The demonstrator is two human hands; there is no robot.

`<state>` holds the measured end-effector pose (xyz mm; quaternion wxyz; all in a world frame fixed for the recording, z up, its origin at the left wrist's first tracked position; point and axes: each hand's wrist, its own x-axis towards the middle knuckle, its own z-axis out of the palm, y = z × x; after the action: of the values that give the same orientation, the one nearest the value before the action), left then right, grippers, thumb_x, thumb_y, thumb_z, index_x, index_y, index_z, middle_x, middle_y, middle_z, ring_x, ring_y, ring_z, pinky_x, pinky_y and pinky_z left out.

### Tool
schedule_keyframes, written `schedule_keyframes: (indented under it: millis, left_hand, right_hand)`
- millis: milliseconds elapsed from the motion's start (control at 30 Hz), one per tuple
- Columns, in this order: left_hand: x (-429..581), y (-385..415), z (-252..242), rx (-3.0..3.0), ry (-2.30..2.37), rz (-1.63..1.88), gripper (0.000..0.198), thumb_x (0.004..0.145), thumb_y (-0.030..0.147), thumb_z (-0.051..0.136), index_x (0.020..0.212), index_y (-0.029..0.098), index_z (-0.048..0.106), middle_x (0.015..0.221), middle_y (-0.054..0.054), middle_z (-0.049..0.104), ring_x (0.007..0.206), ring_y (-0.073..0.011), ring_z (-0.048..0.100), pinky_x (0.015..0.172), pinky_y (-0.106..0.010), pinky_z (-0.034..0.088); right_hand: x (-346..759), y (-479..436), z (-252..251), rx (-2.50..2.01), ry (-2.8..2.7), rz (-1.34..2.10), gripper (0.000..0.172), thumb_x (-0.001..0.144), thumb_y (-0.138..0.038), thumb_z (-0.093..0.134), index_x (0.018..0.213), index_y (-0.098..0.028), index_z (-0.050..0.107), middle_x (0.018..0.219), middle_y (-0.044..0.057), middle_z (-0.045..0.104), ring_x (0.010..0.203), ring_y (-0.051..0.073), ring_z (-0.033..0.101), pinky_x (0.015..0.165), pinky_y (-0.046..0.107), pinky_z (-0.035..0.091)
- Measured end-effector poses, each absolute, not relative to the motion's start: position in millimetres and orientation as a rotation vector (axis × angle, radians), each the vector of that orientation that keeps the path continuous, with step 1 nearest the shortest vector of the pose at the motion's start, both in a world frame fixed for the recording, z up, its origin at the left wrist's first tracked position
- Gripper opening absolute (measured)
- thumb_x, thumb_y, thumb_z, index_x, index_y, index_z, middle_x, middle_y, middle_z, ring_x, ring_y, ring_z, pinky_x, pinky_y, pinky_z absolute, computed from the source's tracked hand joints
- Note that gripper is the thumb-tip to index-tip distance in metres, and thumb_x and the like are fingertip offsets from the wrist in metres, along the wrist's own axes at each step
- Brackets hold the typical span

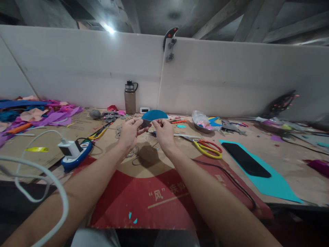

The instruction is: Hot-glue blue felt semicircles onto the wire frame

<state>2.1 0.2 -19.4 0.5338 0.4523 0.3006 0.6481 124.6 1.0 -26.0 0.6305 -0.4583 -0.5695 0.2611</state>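
In front of me, both hands meet over the middle of the work surface. My left hand [130, 133] is closed, pinching a small dark grey flat piece [146, 124] between thumb and fingers. At the piece's right end, my right hand [164, 133] is closed in a pinch on its edge. Just behind the fingers shows the rounded top of a blue disc-like piece [154, 114]; its lower part is hidden, and I cannot tell whether it is held. Scissors with red and yellow handles [209, 149] lie right of my right hand, and thin cord [132, 151] lies below my left.
A blue power strip [77, 159] with a white charger and cable stands at left. Purple fabric scraps [55, 115] pile up beyond. A bottle [130, 99] stands by the white partition [89, 68]. At right, a black phone [245, 160] rests on a turquoise sheet [277, 185], near a filled bowl [204, 128].
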Motion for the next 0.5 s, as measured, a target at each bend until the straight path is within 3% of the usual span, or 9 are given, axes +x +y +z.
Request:
schedule_keyframes:
  millis: [500]
  left_hand:
    - [2.8, -2.4, -14.0, 0.967, 0.667, 1.444, 0.008, 0.075, 0.012, 0.056, 0.08, 0.008, 0.06, 0.078, -0.009, 0.07, 0.071, -0.0158, 0.069, 0.061, -0.02, 0.056]
  right_hand:
    - [126.9, 0.4, -25.7, -0.946, -1.368, 0.633, 0.023, 0.079, -0.038, 0.047, 0.067, -0.019, 0.051, 0.06, -0.003, 0.053, 0.055, 0.01, 0.043, 0.057, 0.023, 0.034]
